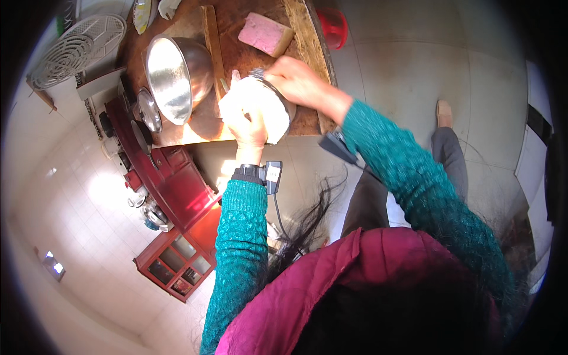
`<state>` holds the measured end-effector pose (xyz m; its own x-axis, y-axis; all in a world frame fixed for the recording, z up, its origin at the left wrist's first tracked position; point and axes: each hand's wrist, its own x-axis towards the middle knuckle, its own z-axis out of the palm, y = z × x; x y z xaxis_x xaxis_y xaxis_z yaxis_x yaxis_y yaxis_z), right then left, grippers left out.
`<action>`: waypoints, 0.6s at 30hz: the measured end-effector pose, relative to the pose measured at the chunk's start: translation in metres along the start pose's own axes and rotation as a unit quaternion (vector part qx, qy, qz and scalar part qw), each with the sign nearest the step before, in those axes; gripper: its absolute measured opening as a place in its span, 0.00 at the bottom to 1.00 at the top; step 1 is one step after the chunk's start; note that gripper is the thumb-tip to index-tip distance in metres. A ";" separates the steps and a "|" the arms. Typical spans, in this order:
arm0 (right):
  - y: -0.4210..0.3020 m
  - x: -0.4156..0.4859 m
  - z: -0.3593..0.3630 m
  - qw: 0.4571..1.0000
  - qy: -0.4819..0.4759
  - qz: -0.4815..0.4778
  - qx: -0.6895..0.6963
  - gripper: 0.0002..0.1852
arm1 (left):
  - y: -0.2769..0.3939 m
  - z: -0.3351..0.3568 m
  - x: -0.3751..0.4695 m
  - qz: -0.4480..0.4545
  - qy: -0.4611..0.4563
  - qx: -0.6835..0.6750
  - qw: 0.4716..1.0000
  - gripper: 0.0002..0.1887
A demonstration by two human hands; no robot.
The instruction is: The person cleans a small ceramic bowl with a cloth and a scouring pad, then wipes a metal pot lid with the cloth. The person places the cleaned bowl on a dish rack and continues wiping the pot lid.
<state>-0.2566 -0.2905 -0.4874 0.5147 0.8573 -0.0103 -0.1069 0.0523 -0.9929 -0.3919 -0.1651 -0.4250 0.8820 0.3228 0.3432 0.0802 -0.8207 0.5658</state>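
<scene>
My left hand (252,126) grips the near side of a round vessel (275,117) at the table's near edge. Strong sunlight washes its surface to white, so I cannot tell whether it is a bowl or a pot. A darker rim shows on its right side. My right hand (290,80) is curled at the vessel's far right edge, slightly blurred. A small grey ribbed piece (256,73), perhaps a metal scourer, sticks out by its fingers. To the left, a large stainless steel bowl (171,80) lies tipped on its side, its mouth facing left.
On the wooden table (226,40) lies a pink-topped sponge block (266,34). A metal lid (148,110) sits at the table's left. A red bucket (333,29) stands beyond the right edge. Red cabinets (184,191) and a white rack (84,49) are further left.
</scene>
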 end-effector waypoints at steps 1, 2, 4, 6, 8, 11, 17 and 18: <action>-0.006 -0.013 -0.004 0.998 -0.025 0.064 -0.001 0.17 | -0.004 -0.001 0.001 0.039 -0.016 0.021 0.999 0.10; -0.018 -0.041 0.011 0.989 0.145 -0.028 -0.030 0.16 | -0.001 -0.003 -0.002 0.024 -0.033 0.049 0.998 0.10; -0.027 -0.053 0.015 0.989 0.143 0.015 -0.024 0.18 | -0.001 -0.007 0.002 0.027 -0.069 0.054 0.996 0.11; -0.028 -0.050 0.017 0.982 0.117 0.056 -0.136 0.18 | 0.002 -0.013 0.009 0.070 -0.120 0.110 0.984 0.15; -0.022 -0.034 0.017 0.988 0.119 -0.017 -0.092 0.16 | 0.009 -0.016 0.019 0.092 -0.148 0.156 0.972 0.19; -0.013 -0.034 0.034 0.975 0.199 -0.020 -0.095 0.11 | 0.023 -0.016 0.025 0.078 -0.147 0.228 0.959 0.25; -0.015 -0.087 0.092 0.946 0.321 -0.025 -0.034 0.09 | 0.039 0.002 -0.005 -0.346 0.021 0.011 0.938 0.29; -0.014 -0.085 0.090 0.948 0.318 -0.025 -0.018 0.10 | 0.037 0.004 -0.010 -0.376 0.021 0.047 0.925 0.31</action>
<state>-0.3759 -0.3180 -0.4618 0.9281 0.3717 -0.0208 -0.0451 0.0569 -0.9974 -0.3956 -0.2003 -0.4107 0.5416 0.8356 -0.0922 0.7062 -0.3927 0.5891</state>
